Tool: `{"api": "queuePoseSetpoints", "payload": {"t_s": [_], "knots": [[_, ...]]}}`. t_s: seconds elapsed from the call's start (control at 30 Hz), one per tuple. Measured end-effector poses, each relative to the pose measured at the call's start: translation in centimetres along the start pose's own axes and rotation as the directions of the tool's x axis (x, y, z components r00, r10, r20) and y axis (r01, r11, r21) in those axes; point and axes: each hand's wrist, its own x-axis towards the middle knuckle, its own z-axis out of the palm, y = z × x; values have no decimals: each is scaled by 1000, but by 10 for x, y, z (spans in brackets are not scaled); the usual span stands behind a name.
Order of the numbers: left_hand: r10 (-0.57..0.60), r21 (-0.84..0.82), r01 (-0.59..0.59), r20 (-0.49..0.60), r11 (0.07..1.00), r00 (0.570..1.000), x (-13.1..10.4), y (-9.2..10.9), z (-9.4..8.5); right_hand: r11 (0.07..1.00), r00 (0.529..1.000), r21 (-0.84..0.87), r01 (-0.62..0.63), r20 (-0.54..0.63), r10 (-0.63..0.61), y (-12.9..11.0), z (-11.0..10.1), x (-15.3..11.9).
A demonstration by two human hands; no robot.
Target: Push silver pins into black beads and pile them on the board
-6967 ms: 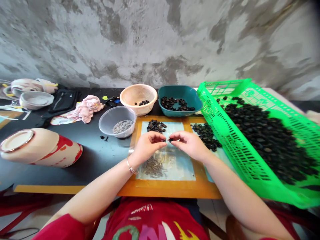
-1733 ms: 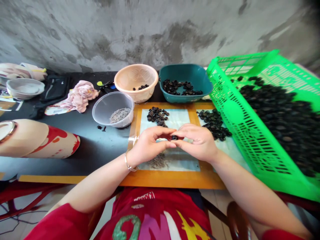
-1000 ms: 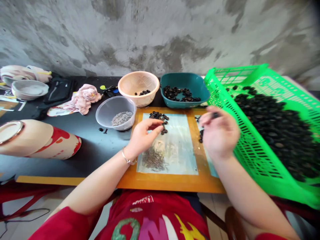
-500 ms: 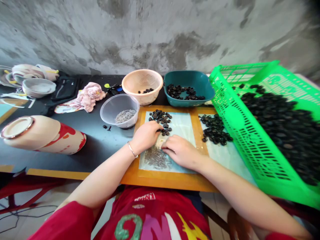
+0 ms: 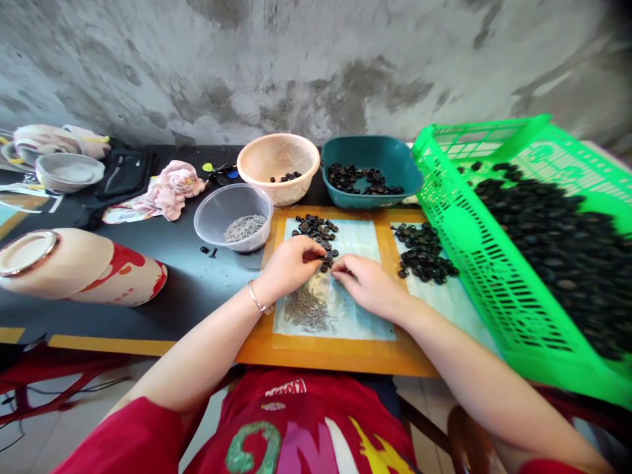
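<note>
My left hand (image 5: 295, 263), with a bracelet at the wrist, is pinched at the lower edge of a pile of small black round parts (image 5: 316, 227); a dark part shows at its fingertips. Just to the right, my right hand (image 5: 363, 280) has thumb and forefinger closed together, and whatever they hold is too small to name. Both hands are over a pale sheet (image 5: 363, 322) edged with orange tape. Thin metal pins (image 5: 307, 309) lie loose on the sheet below my left hand. Another pile of black parts (image 5: 424, 253) sits right of my right hand.
A green crate (image 5: 474, 263) full of black parts stands at the right. Behind the sheet are a teal basin (image 5: 372, 194), a peach bowl (image 5: 279, 184) and a clear bowl of pins (image 5: 234, 243). A flask (image 5: 89, 266) lies at the left, near a pink cloth (image 5: 175, 187).
My right hand has risen from near the pins toward the black parts, beside my left hand. My left hand has turned slightly, its fingers now showing at the black parts.
</note>
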Motion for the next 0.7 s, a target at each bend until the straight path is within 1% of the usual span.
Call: {"api": "queuePoseSetpoints", "payload": {"t_s": [0.07, 0.13, 0.23, 0.3, 0.43, 0.63, 0.7], "knots": [[-16, -85, 16, -3, 996, 1000, 0, 2, 1, 991, 993, 127, -49, -99, 62, 1, -5, 1], [-30, -126, 31, 6, 992, 1000, -1, 5, 2, 973, 980, 221, -71, -165, 109, 0, -7, 2], [-27, -158, 32, 32, 987, 999, -2, 9, 4, 949, 969, 305, -84, -199, 150, -2, -4, 3], [-2, -159, 9, 39, 987, 999, -4, 11, 5, 938, 967, 335, -85, -201, 159, -3, -2, 3], [89, -99, -87, 20, 991, 996, -7, 10, 7, 938, 966, 337, -81, -204, 157, -2, -2, 2], [261, 115, -263, 26, 958, 965, -10, 14, 9, 968, 979, 249, -11, -193, 61, -1, -4, -2], [291, 130, -291, 20, 948, 956, -11, 15, 9, 964, 979, 266, 2, -198, 53, 0, -4, -2]]}}
